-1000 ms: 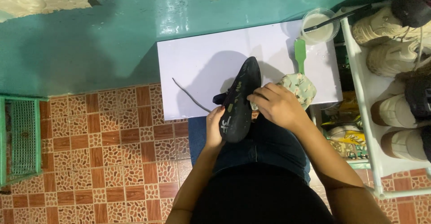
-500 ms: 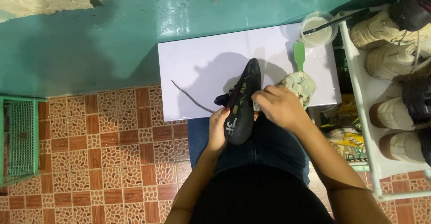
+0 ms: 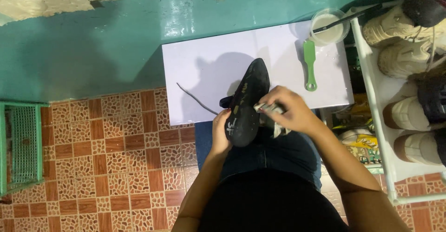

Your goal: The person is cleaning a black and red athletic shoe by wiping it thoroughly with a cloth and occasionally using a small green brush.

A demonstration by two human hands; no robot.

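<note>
The black shoe (image 3: 248, 103) stands sole-up over your lap, its toe over the white board (image 3: 209, 69). Your left hand (image 3: 221, 132) curls shut around its heel. Your right hand (image 3: 288, 109) pinches a rag (image 3: 274, 116) against its side. A green brush (image 3: 310, 64) lies near a cup (image 3: 329, 26).

One black shoe (image 3: 248, 104) is in view, with one loose lace (image 3: 195, 99), one rag (image 3: 274, 116), one green brush (image 3: 309, 62), one cup (image 3: 330, 25) and one white board (image 3: 209, 65). The rack (image 3: 371, 97) shows about six shoes, some cut off. One green crate (image 3: 21, 148).
</note>
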